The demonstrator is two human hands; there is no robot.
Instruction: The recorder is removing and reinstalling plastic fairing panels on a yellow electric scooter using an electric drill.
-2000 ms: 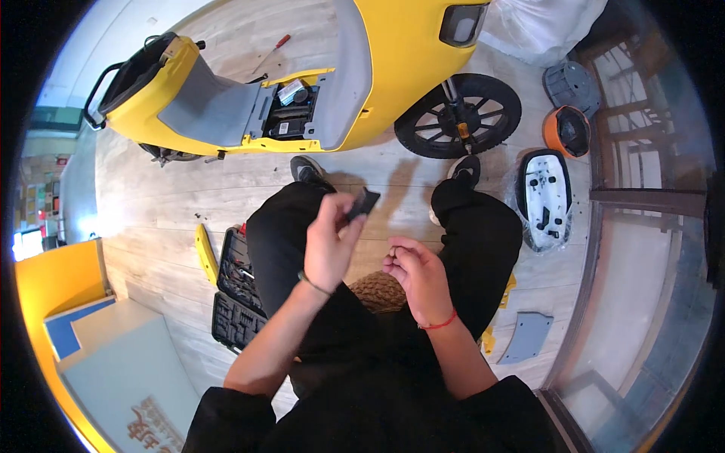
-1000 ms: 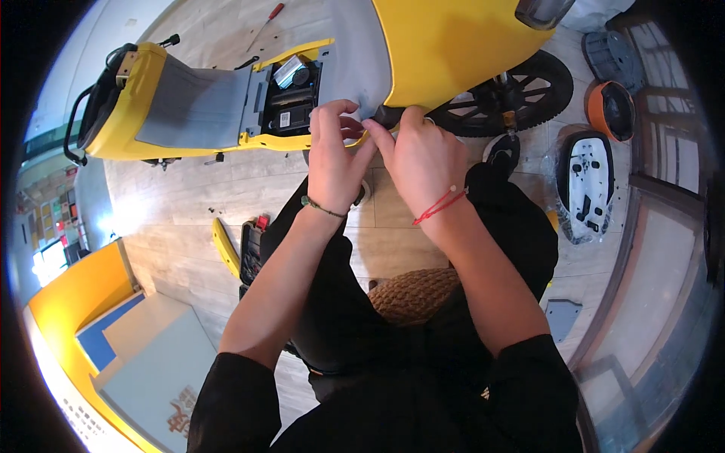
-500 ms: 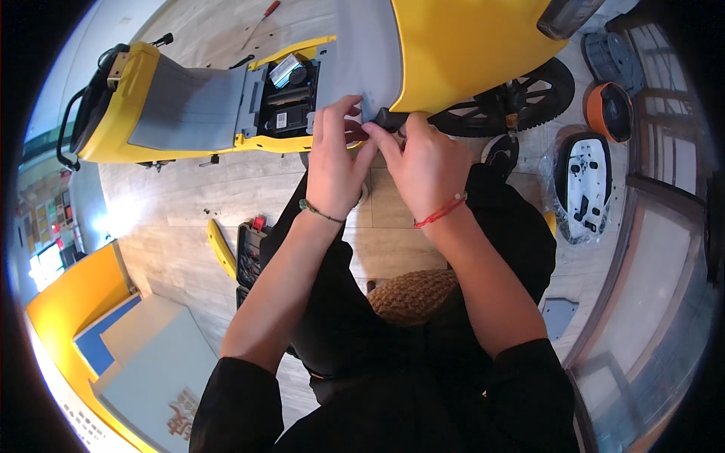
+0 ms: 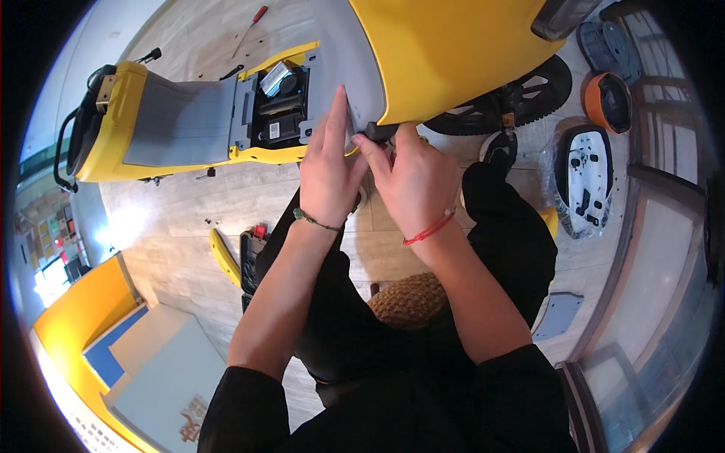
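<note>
A yellow-and-grey electric scooter (image 4: 445, 53) stretches across the far side in front of me. My left hand (image 4: 326, 155), a green cord at its wrist, lies with fingers stretched out along the lower edge of the grey panel (image 4: 343, 53). My right hand (image 4: 419, 177), with a red bracelet, is closed around a black piece (image 4: 380, 133) at the bottom corner where the grey and yellow panels meet. Its thumb points to that piece's left end, beside my left thumb. Some right fingertips are hidden behind the hand.
Left of my hands, an uncovered compartment (image 4: 285, 106) shows black parts. A screwdriver (image 4: 250, 32) lies on the floor beyond the scooter. A toolbox (image 4: 251, 257) and yellow curved part (image 4: 225, 260) are left of my legs. An orange helmet-like shell (image 4: 606, 103) and wrapped seat-shaped part (image 4: 588, 180) lie right.
My left fingers have gone from curled to straight and flat against the grey panel. The right hand keeps its grip on the black piece. The scooter has shifted slightly left in view.
</note>
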